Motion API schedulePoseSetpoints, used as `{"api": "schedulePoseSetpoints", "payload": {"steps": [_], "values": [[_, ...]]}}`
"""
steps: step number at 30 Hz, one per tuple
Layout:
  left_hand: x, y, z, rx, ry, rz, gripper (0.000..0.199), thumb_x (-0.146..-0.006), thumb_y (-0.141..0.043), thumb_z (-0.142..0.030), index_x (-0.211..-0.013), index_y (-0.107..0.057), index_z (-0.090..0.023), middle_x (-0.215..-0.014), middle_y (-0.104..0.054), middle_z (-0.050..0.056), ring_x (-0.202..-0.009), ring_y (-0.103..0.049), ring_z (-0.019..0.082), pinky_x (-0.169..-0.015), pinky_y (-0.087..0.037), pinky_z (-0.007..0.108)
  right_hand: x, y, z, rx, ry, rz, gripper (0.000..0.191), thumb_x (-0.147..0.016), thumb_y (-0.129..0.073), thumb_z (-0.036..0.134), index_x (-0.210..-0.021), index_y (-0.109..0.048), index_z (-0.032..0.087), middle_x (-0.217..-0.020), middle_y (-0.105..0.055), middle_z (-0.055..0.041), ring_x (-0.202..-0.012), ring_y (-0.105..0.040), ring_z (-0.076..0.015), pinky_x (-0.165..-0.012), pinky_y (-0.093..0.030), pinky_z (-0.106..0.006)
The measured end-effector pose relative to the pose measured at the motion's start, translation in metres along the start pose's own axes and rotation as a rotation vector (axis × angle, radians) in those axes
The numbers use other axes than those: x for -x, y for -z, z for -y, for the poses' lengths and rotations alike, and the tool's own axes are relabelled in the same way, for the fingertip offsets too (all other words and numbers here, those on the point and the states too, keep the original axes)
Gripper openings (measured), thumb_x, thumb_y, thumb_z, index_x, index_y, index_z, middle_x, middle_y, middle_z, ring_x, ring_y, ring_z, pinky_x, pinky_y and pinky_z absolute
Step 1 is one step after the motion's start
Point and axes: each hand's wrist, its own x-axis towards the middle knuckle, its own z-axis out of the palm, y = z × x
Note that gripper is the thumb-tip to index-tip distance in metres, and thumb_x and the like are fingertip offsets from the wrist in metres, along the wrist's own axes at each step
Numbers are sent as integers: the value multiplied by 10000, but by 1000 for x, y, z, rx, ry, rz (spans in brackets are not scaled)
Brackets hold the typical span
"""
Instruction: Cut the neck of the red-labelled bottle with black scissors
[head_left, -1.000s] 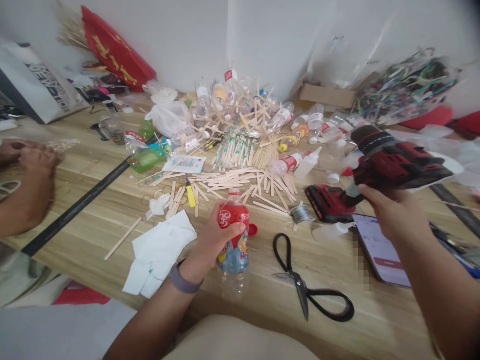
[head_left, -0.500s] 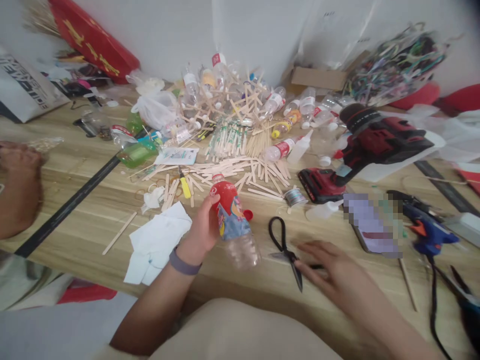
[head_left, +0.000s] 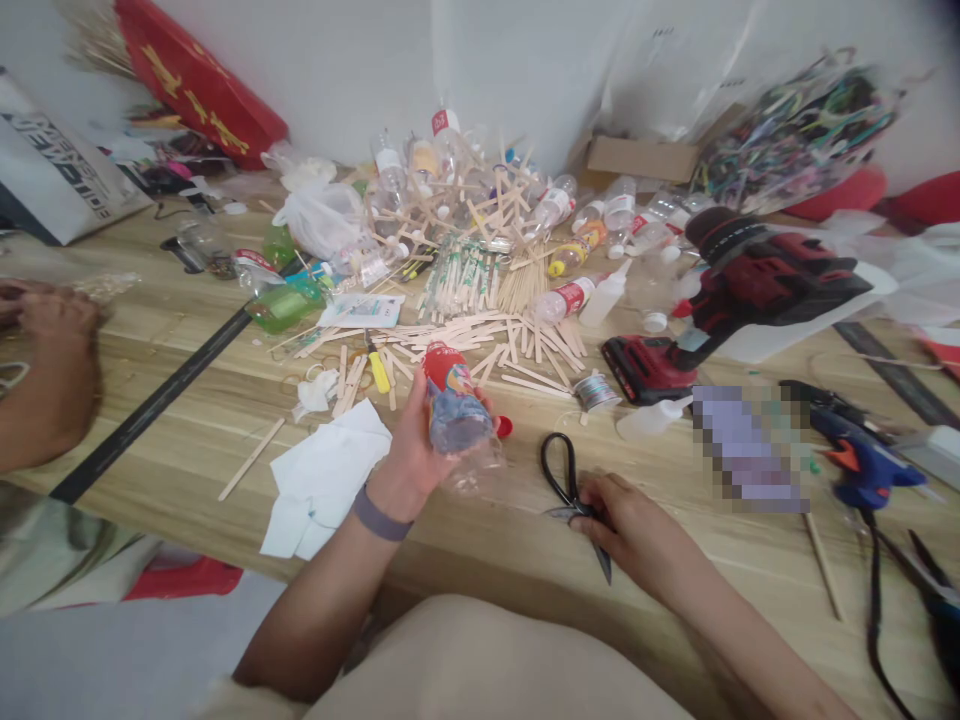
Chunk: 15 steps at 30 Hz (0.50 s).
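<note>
Left hand (head_left: 426, 435) fingers grasp bottle (head_left: 456, 405), tilted over surface (head_left: 202, 425), probably to keep its base exposed. Right hand (head_left: 626, 520) fingers touch scissors (head_left: 558, 470) lying there (can't tell if gripped).

The wooden counter (head_left: 180, 440) bears black-handled scissors (head_left: 573, 497) under the right hand (head_left: 634, 515), white paper (head_left: 330, 470) beside the left hand (head_left: 424, 430), wooden sticks (head_left: 472, 328) beyond both, and a red drill (head_left: 780, 275) past the right hand.

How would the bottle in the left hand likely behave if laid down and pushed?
The bottle would probably roll, its body looking round. It is likely light: the part below its label shows no obvious liquid. The see-through plastic may dent if squeezed.
</note>
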Motion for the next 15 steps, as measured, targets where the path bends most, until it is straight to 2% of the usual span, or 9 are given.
{"api": "schedulePoseSetpoints", "payload": {"steps": [3,5,9,11,15], "values": [[1,1,-3,10,-45,33,275,-894,-510,-385,-933,-650,-151,-822,-710,71,-775,-690,203,-750,-576,376,1,7,-1,-129,-37,60,111,-743,-592,241,-718,-485,225,-667,-587,-14,-610,-548,-193,-548,-426,-294],[0,1,-5,16,-62,42,206,-853,-542,-302,-945,-642,-147,-861,-713,73,-808,-690,206,-775,-576,385,4,13,-1,-252,-42,116,149,-747,-603,277,-698,-473,226,-613,-552,14,-563,-515,-172,-509,-413,-275],[-3,-3,-7,5,-81,-37,246,-858,-583,-338,-1004,-627,-144,-895,-719,78,-793,-691,187,-724,-575,320,9,26,16,-506,34,164,222,-826,-587,404,-736,-564,203,-677,-576,-9,-601,-561,-169,-522,-484,-280],[-4,-7,-6,19,-101,-98,301,-891,-555,-406,-1007,-624,-137,-887,-720,83,-768,-688,175,-705,-574,299,10,28,32,-622,59,117,253,-857,-576,436,-774,-578,197,-719,-581,-16,-656,-601,-174,-557,-526,-283],[-7,-16,-2,40,-95,-166,387,-923,-495,-476,-958,-630,-115,-824,-706,84,-702,-667,157,-656,-563,277,6,25,64,-713,102,-127,189,-886,-554,383,-810,-564,210,-700,-592,-6,-614,-616,-160,-541,-552,-275]]}}
